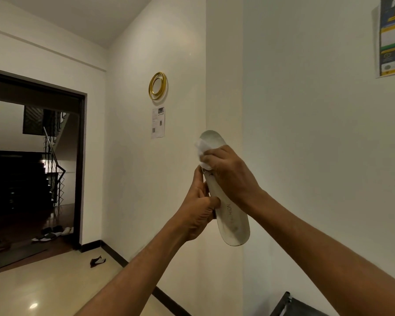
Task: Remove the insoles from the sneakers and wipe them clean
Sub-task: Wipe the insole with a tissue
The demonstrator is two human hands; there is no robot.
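One insole (234, 222) is out, its edge gripped by the left hand (198, 208), the right hand (228, 172) pinching a wipe (202, 151) against it above; heel smudges suggest wiping is unfinished

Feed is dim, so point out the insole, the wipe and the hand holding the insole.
insole (234, 229): head view, lower end, below the lettering.
wipe (201, 147): head view, bunched part sticking out leftward.
left hand (197, 214): head view, back of the hand.
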